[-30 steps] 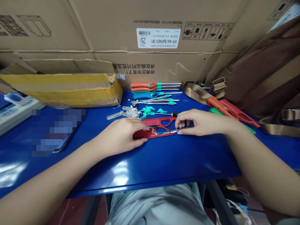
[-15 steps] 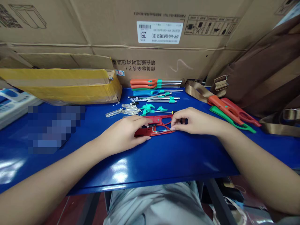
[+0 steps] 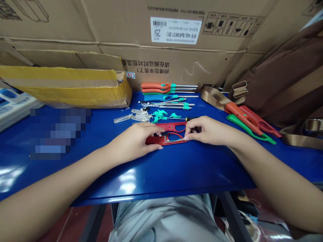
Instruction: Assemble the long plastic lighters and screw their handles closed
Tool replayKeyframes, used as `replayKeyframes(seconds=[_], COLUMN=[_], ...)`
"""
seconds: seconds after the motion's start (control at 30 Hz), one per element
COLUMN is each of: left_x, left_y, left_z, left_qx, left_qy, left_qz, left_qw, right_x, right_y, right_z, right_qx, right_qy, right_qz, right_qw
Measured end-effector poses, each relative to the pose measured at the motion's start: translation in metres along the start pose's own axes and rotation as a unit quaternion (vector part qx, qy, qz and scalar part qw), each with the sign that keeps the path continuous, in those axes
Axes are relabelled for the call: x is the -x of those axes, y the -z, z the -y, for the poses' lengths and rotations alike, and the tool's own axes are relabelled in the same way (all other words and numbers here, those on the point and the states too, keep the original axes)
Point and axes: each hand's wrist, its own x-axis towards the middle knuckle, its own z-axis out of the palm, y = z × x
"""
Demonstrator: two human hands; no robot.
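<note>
A red plastic handle shell (image 3: 168, 138) lies on the blue table (image 3: 176, 168) in front of me, with a second red shell (image 3: 174, 127) just behind it. My left hand (image 3: 133, 143) is closed over the left end of the near shell, holding it down. My right hand (image 3: 205, 130) pinches the shell's right end, where a thin metal wire runs along the part. What the right fingertips hold is hidden.
Behind the shells lie small teal plastic pieces (image 3: 159, 115), clear tubes (image 3: 131, 117) and finished orange, blue and green long lighters (image 3: 161, 88). More orange and green handles (image 3: 248, 120) lie right, by a brown strap (image 3: 214, 97). A taped cardboard box (image 3: 68, 87) is left; big cartons (image 3: 161, 40) stand behind.
My right hand slid left along the red shell toward my left hand, pushing the wire in. The left hand stayed on the shell's left end.
</note>
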Motion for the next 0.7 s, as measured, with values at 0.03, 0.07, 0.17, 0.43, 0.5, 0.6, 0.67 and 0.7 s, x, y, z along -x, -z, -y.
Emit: replayKeyframes(seconds=[0.03,0.07,0.17,0.43,0.5,0.6,0.67,0.7], left_x=[0.000,-0.001,-0.001,0.002,0.002,0.002,0.002,0.003], left_y=[0.000,0.000,0.000,-0.003,-0.004,-0.003,-0.002,-0.002], left_z=[0.000,-0.001,-0.001,0.000,-0.002,-0.006,-0.008,-0.008], left_qx=[0.004,0.005,0.003,0.008,0.008,0.003,-0.003,-0.006], left_qy=[0.003,0.005,0.008,-0.013,-0.016,-0.024,-0.033,-0.036], left_qz=[-0.001,-0.002,-0.008,-0.024,-0.028,-0.030,-0.031,-0.030], left_qw=[1.000,1.000,1.000,1.000,0.999,0.999,0.999,0.999], right_x=[0.000,0.000,0.001,0.006,0.007,0.007,0.007,0.007], right_y=[-0.001,-0.001,-0.002,-0.008,-0.012,-0.019,-0.023,-0.024], right_z=[0.001,0.002,0.004,0.008,0.010,0.013,0.015,0.015], right_qx=[0.001,0.003,0.021,0.088,0.098,0.121,0.131,0.133], right_qy=[0.000,-0.001,-0.010,0.098,0.127,0.128,0.116,0.113], right_qz=[0.000,-0.001,-0.009,-0.054,-0.059,-0.047,-0.036,-0.031], right_qw=[1.000,1.000,1.000,0.990,0.985,0.983,0.984,0.984])
